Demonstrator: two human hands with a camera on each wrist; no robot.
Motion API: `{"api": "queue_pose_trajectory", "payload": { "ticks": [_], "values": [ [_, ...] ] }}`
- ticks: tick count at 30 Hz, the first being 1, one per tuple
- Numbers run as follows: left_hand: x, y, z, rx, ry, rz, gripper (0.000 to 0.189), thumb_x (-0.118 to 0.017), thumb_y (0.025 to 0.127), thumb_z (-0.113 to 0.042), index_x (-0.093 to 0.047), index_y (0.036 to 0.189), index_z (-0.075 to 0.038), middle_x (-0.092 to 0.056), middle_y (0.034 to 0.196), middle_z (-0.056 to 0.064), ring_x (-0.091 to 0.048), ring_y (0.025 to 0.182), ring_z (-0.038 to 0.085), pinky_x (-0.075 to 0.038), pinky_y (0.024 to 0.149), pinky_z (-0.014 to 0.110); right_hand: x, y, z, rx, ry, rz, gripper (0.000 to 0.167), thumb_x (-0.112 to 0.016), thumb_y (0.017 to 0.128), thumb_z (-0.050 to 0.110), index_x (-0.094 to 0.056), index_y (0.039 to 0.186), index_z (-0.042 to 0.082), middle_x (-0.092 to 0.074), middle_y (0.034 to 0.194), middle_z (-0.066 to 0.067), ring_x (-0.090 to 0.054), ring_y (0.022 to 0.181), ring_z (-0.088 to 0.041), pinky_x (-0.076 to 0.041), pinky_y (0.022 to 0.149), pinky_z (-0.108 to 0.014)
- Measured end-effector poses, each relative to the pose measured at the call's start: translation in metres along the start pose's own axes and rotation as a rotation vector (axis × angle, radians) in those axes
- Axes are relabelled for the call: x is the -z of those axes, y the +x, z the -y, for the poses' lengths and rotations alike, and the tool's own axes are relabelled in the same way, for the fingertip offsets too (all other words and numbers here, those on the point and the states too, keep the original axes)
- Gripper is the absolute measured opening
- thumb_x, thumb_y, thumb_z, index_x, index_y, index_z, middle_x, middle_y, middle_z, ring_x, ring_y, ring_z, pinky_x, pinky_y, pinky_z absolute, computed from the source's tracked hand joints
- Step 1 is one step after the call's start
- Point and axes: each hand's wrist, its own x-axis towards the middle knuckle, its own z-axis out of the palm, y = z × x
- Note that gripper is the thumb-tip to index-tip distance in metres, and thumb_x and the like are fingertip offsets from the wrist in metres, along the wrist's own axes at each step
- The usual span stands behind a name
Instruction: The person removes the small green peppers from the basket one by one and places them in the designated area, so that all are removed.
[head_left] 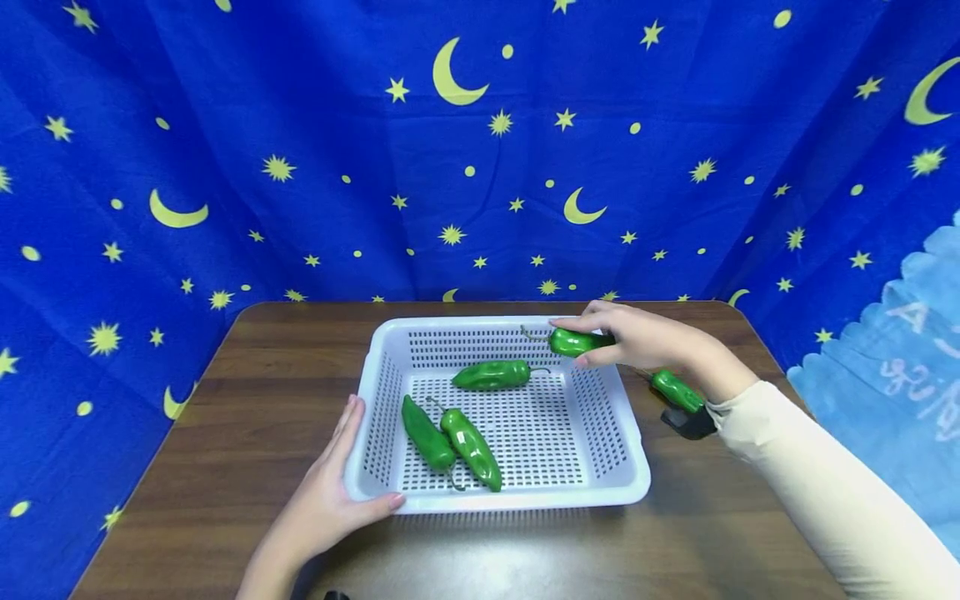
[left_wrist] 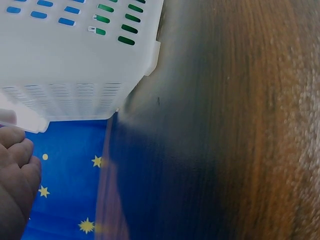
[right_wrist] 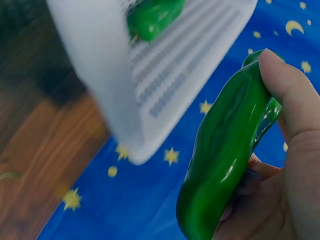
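Between the thumb and fingers of my right hand (head_left: 641,333) is a green pepper (head_left: 573,342), above the far right corner of a white plastic basket (head_left: 525,501). The right wrist view shows this pepper (right_wrist: 220,145) large, the thumb pressed on one end. At the basket's near left corner, my left hand (head_left: 326,504) grips the rim, its thumb along the front and its fingers on the left side. Inside the basket lie a pepper (head_left: 491,376) towards the back and two more, one pepper (head_left: 427,437) beside another pepper (head_left: 471,448), at the front left.
Right of the basket, another green pepper (head_left: 673,389) lies on the brown wooden table (head_left: 225,433), partly hidden by my right wrist. A black wrist device (head_left: 690,422) sits under that wrist. Blue cloth (head_left: 360,150) with moons and stars hangs behind the table.
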Motion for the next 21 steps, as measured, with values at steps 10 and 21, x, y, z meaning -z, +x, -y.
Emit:
{"api": "queue_pose_trajectory", "payload": {
  "ticks": [10,21],
  "values": [
    [0.0,-0.001,0.001,-0.006,-0.01,-0.002,0.126,-0.09,0.067,-0.041,-0.009,0.161,-0.02,-0.004,0.168,0.011,-0.015,0.15,0.048,-0.025,0.111,0.072,0.011,-0.036,-0.037,-0.132,0.008,-0.07,0.061,-0.065,0.095,0.041,-0.043,0.151,0.029,-0.058,0.126,-0.005,-0.055,0.11,-0.021,-0.05,0.091,-0.041],
    [0.001,0.0,-0.002,0.002,0.011,0.005,0.125,-0.089,0.068,-0.044,-0.008,0.161,-0.018,-0.004,0.168,0.011,-0.017,0.149,0.049,-0.026,0.111,0.072,-0.011,-0.049,-0.08,-0.217,0.049,-0.114,0.068,-0.06,0.098,0.043,-0.032,0.157,0.022,-0.058,0.124,-0.014,-0.053,0.109,-0.027,-0.049,0.087,-0.044]
  ]
}}
